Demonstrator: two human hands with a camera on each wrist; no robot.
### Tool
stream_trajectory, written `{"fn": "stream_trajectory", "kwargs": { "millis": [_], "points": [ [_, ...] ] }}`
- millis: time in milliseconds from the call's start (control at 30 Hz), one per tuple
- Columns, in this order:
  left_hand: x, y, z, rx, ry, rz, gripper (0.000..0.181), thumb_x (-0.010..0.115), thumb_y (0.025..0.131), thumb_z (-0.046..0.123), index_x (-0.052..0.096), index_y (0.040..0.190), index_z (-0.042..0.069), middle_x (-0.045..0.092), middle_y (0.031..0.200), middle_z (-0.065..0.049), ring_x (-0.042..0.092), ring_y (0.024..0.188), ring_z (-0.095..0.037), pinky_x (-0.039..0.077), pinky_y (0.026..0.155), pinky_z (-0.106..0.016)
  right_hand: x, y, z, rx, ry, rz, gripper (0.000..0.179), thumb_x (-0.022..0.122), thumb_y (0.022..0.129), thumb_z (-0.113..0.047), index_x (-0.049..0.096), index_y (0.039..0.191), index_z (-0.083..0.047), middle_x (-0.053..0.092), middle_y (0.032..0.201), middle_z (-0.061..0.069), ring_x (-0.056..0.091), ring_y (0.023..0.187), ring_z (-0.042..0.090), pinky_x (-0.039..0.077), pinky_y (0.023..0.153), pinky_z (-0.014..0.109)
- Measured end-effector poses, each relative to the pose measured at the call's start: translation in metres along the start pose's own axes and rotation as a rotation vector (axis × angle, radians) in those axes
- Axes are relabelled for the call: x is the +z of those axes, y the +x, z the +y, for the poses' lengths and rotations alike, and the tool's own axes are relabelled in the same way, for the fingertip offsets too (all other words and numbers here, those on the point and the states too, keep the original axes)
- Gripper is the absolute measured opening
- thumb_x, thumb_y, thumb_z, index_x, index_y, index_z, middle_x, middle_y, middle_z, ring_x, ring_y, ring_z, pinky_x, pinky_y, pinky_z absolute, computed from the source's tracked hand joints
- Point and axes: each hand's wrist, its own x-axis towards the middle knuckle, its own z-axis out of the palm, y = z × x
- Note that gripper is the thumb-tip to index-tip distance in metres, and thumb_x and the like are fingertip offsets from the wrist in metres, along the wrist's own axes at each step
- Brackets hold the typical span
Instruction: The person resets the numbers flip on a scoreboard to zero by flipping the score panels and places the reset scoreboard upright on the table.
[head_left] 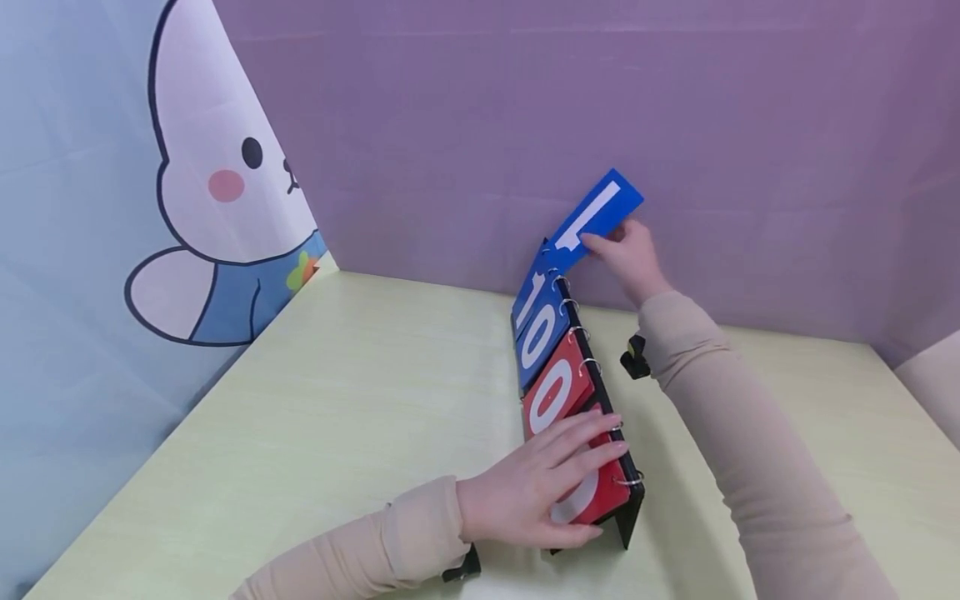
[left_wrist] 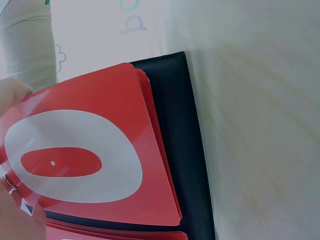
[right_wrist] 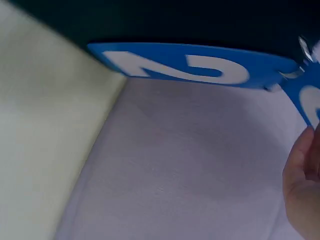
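A flip scoreboard with a black stand point(head_left: 628, 521) stands on the table, its number cards hung on metal rings along the top edge. My right hand point(head_left: 626, 258) pinches a blue number card point(head_left: 600, 217) showing a white 1, swung up above the far end. Lower on that half are blue cards with 1 and 0 point(head_left: 538, 337). At the near end my left hand point(head_left: 536, 483) holds the scoreboard, fingers across a red 0 card point(left_wrist: 120, 90) and over the top edge. Behind the stand, the right wrist view has a blue 2 card point(right_wrist: 175, 62) hanging.
The pale table point(head_left: 375, 400) runs back to a purple backdrop point(head_left: 450, 150). On the left is a blue cloth point(head_left: 67, 250) with a cartoon rabbit. Small black devices sit at the right wrist point(head_left: 636, 358) and left wrist point(head_left: 462, 565).
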Motion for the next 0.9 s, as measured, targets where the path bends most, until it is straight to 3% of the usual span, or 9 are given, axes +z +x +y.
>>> {"fn": "stream_trajectory", "kwargs": {
  "millis": [267, 567, 767, 900],
  "points": [
    [0.001, 0.000, -0.001, -0.005, -0.033, -0.002, 0.084, 0.070, 0.082, 0.033, 0.023, 0.146, 0.007, 0.016, 0.155, -0.012, 0.015, 0.145, -0.023, 0.016, 0.118, -0.030, 0.020, -0.002, 0.006, -0.096, -0.308, -0.217, 0.046, 0.061, 0.091, -0.019, 0.050, 0.132, -0.001, 0.059, 0.122, 0.021, 0.057, 0.112, 0.033, 0.046, 0.097, 0.045],
    [0.001, 0.000, -0.001, 0.004, -0.034, 0.012, 0.084, 0.071, 0.081, 0.033, 0.024, 0.145, 0.006, 0.017, 0.154, -0.012, 0.016, 0.145, -0.024, 0.016, 0.118, -0.031, 0.035, 0.000, 0.001, -0.326, -0.663, -0.235, 0.034, 0.063, 0.091, -0.022, 0.066, 0.118, -0.001, 0.065, 0.112, 0.018, 0.061, 0.099, 0.030, 0.049, 0.085, 0.043],
    [0.002, 0.000, -0.001, -0.010, -0.040, -0.014, 0.083, 0.070, 0.083, 0.033, 0.023, 0.146, 0.007, 0.016, 0.155, -0.011, 0.014, 0.145, -0.023, 0.016, 0.118, -0.030, 0.037, 0.001, -0.002, -0.397, -0.846, -0.321, 0.036, 0.064, 0.090, -0.022, 0.064, 0.121, -0.003, 0.064, 0.120, 0.018, 0.053, 0.114, 0.033, 0.041, 0.100, 0.045],
    [0.001, 0.000, -0.001, -0.018, -0.044, -0.026, 0.083, 0.069, 0.083, 0.033, 0.022, 0.147, 0.008, 0.015, 0.156, -0.010, 0.013, 0.146, -0.022, 0.016, 0.118, -0.031, 0.037, 0.002, -0.003, -0.439, -0.897, -0.362, 0.035, 0.064, 0.090, -0.020, 0.064, 0.120, -0.003, 0.063, 0.121, 0.019, 0.050, 0.113, 0.034, 0.040, 0.097, 0.045]
  ]
}}
